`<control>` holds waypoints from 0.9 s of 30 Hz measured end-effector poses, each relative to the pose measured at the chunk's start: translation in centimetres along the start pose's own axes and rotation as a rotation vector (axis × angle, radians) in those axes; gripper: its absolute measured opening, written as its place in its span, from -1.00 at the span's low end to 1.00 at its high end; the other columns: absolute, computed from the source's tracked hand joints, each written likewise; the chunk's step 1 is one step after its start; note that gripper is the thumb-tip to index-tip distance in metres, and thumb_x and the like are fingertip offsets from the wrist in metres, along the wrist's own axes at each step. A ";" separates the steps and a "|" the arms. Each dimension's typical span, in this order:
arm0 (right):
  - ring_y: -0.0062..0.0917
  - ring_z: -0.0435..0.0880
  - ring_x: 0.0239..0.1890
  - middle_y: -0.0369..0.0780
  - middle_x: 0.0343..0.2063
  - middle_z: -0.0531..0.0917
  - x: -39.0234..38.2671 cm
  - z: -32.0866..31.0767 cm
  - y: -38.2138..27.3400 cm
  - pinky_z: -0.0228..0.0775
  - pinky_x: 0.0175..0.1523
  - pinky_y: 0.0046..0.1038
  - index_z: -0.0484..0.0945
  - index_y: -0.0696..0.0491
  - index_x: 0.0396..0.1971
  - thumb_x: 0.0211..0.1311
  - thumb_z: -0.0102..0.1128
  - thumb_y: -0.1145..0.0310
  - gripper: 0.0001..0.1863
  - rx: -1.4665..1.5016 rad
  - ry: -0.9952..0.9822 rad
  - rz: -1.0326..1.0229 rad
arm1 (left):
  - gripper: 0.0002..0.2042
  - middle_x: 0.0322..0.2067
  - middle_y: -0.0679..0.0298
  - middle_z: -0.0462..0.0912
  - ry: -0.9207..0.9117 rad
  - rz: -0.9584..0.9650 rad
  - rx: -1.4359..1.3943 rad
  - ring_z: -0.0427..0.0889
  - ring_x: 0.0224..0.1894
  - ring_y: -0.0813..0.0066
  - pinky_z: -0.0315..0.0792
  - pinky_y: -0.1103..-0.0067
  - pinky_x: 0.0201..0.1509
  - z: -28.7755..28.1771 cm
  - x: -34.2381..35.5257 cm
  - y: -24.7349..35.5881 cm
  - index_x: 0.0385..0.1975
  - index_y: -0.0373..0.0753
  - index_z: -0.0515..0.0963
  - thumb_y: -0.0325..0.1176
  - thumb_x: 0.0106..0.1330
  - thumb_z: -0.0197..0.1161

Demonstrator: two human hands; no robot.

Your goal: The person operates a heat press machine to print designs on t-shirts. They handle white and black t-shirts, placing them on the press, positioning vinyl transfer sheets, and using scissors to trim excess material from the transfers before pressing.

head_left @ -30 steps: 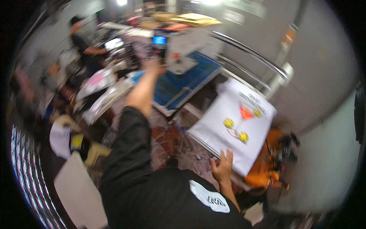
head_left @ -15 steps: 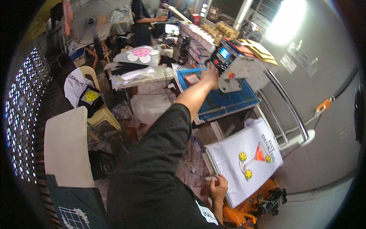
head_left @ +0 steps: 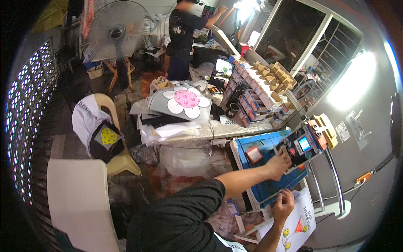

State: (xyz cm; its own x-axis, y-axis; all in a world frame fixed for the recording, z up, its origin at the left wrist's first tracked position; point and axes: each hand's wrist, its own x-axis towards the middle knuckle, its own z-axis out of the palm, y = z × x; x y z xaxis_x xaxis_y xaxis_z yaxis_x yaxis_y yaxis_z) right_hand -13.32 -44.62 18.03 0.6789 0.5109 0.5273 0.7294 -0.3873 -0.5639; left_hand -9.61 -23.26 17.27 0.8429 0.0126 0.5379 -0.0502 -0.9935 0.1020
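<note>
My left hand (head_left: 278, 164) reaches out to the control panel (head_left: 299, 145) of a heat press, its fingers stretched onto the panel beside a red button and a lit blue screen. It appears to hold nothing. Below it spreads the press's blue bed (head_left: 262, 176), with a small red-framed square (head_left: 253, 155) lying on it. My right hand (head_left: 283, 204) hovers close to the bed's near edge, fingers pinched together; what they hold is too small to make out. Under that hand lies a white printed cloth (head_left: 299, 235) with cocktail glasses and yellow balls, partly hidden by my forearm.
A cluttered table (head_left: 189, 133) carries a flower-print sheet (head_left: 187, 99), a black mug (head_left: 232, 110) and stacked small boxes (head_left: 268, 84). To the left stand a fan (head_left: 117, 32), a draped chair (head_left: 121, 161) and a white panel (head_left: 77, 201). Another person (head_left: 182, 40) stands at the back.
The view has swung up and left. My left hand stays at the control panel, while my right hand has risen from beside the printed cloth toward the blue bed. The other person's arm is now raised.
</note>
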 end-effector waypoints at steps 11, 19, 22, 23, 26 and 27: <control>-0.18 0.66 -0.07 0.00 -0.08 0.66 5.5 6.6 -6.4 0.48 0.06 -0.28 0.63 0.24 -0.23 0.22 0.23 0.53 -0.85 -0.143 0.075 0.075 | -0.78 -0.23 0.33 0.68 0.142 0.153 -0.155 0.55 0.01 0.29 0.24 0.33 0.25 2.0 2.1 -3.6 -0.30 -0.11 0.65 -0.18 0.13 0.23; -0.39 0.67 -0.27 -0.08 -0.27 0.70 4.6 5.1 -5.0 0.50 -0.12 -0.44 0.64 0.24 -0.28 0.25 0.21 0.53 -0.89 -0.104 0.043 0.102 | -0.72 -0.32 0.29 0.73 -0.104 0.122 -0.162 0.59 0.04 0.28 0.21 0.29 0.29 0.4 3.3 -3.5 -0.36 -0.14 0.73 -0.08 0.07 0.36; -0.37 0.68 -0.28 -0.08 -0.32 0.71 3.1 3.1 -3.9 0.50 -0.12 -0.42 0.64 0.24 -0.30 0.25 0.22 0.52 -0.89 -0.083 0.064 0.122 | -0.67 -0.18 0.27 0.73 -0.172 0.129 -0.214 0.54 0.15 0.24 0.16 0.25 0.34 -0.8 3.2 -3.9 -0.24 -0.09 0.74 -0.05 0.09 0.36; -0.38 0.68 -0.29 -0.09 -0.34 0.71 2.5 2.4 -3.5 0.50 -0.13 -0.42 0.65 0.24 -0.30 0.25 0.22 0.52 -0.89 -0.073 0.078 0.117 | -0.68 -0.15 0.29 0.72 -0.132 0.136 -0.159 0.52 0.17 0.23 0.16 0.23 0.34 -0.8 3.0 -3.8 -0.24 -0.07 0.74 -0.04 0.10 0.35; -0.43 0.68 -0.32 -0.12 -0.37 0.71 1.1 -0.1 -2.2 0.51 -0.14 -0.44 0.65 0.24 -0.31 0.26 0.23 0.51 -0.89 0.014 0.086 0.161 | -0.72 -0.10 0.31 0.70 -0.126 0.127 -0.140 0.47 0.21 0.21 0.15 0.18 0.33 -0.5 2.5 -3.6 -0.26 -0.01 0.72 -0.04 0.11 0.34; -0.45 0.68 -0.32 -0.13 -0.38 0.71 0.4 -1.1 -1.0 0.51 -0.14 -0.45 0.65 0.24 -0.30 0.26 0.23 0.50 -0.88 0.003 0.107 0.080 | -0.70 -0.10 0.30 0.68 -0.080 0.123 -0.097 0.48 0.17 0.22 0.15 0.20 0.32 -0.1 2.4 -3.3 -0.25 -0.01 0.70 -0.02 0.11 0.33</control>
State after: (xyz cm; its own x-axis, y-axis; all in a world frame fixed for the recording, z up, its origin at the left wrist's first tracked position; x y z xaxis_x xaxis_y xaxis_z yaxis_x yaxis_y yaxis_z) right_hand -13.71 -44.90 19.49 0.7403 0.3931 0.5454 0.6722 -0.4216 -0.6086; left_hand -7.43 -19.94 18.29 0.8673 -0.1208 0.4830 -0.2034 -0.9714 0.1222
